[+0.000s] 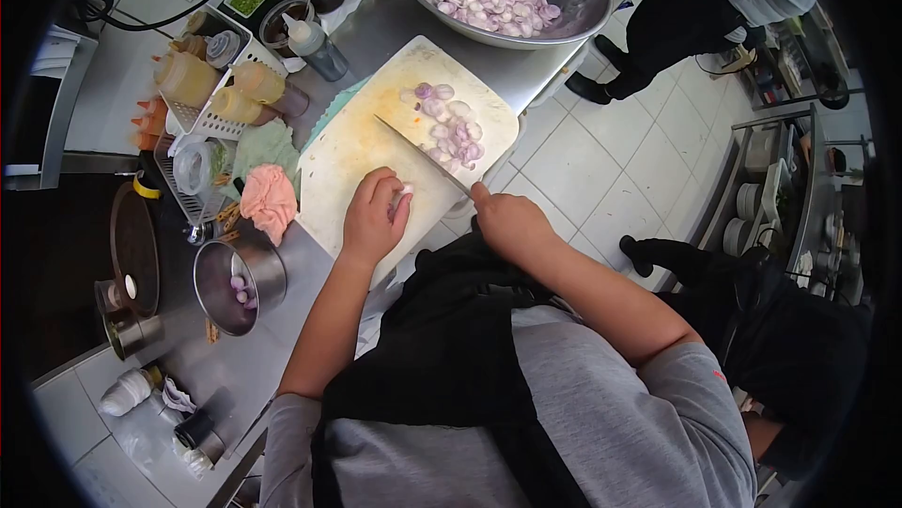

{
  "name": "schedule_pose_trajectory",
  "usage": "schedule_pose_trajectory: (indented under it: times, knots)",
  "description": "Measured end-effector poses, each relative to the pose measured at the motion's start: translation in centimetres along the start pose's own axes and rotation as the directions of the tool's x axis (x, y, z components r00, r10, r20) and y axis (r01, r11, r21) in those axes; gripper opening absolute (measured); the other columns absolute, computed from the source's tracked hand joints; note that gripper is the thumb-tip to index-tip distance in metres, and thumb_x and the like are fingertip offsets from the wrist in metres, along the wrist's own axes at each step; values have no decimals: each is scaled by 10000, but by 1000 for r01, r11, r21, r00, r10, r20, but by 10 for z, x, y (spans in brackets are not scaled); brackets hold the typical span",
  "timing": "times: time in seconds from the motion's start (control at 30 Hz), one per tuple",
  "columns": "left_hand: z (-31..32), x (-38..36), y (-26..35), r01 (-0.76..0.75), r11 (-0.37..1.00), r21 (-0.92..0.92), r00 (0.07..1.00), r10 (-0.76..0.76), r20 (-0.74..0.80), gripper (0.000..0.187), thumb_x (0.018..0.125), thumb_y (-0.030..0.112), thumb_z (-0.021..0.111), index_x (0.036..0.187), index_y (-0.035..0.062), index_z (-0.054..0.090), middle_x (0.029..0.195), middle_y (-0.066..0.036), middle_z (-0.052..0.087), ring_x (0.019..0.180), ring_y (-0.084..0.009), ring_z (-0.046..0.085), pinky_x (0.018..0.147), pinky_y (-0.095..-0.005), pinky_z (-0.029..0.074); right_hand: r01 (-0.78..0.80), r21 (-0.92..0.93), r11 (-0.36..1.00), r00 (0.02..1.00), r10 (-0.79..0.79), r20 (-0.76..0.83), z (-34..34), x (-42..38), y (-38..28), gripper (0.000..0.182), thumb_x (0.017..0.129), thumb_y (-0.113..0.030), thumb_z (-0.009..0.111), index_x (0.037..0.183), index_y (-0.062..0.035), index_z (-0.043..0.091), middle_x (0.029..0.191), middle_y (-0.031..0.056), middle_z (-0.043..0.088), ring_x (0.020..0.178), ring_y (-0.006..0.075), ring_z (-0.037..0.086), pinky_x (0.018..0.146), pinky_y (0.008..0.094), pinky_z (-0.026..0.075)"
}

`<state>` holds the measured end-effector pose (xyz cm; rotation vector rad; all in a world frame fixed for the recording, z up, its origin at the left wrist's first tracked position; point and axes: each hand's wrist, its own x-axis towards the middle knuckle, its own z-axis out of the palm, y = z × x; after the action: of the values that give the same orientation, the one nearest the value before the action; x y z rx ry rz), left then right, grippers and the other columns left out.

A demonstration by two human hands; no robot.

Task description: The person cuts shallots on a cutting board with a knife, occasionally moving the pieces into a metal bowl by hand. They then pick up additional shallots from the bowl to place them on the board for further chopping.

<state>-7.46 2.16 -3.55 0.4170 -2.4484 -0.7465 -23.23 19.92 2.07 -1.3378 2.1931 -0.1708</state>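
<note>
On a white cutting board, my left hand is closed around a shallot, which shows between thumb and fingers. My right hand grips the handle of a knife; its blade lies across the board, pointing to the far left. Beyond the blade sits a loose pile of sliced shallots. A large metal bowl full of shallot slices stands past the board's far edge. Left of my left hand, a metal pot holds several whole shallots.
Squeeze bottles crowd a white basket at the left, near a pink cloth and a green cloth. A dark round pan lies farther left. Two other people stand to the right on the tiled floor, near shelves.
</note>
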Motion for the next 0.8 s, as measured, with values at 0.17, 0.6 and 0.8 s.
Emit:
schedule_pose_trajectory:
  times: [0.17,0.6,0.8]
  knots:
    - [7,-3,-6,67,998,-4,993,-66,95,210,847,58,725,1034,53,630,1002,-103,621,859,-292,647,737,-377,536,20,50,999,1000,-20,0,5,-12,-9,182,916,-43,468,1081,29,498,799,232,699,751,402,713,662,497,573]
    - [1,8,5,156,983,98,987,-159,31,231,802,41,699,1025,66,641,971,-79,656,824,-296,663,768,-396,534,-15,77,997,999,11,53,2,-9,-6,187,927,-57,475,1088,35,496,809,245,696,774,414,708,671,515,564]
    - [-2,17,7,206,977,55,974,-210,87,178,865,77,714,1019,42,632,949,-108,648,837,-264,664,728,-355,535,30,112,993,999,-33,26,14,-14,4,175,933,-66,479,1080,28,482,793,243,691,751,418,701,657,514,560]
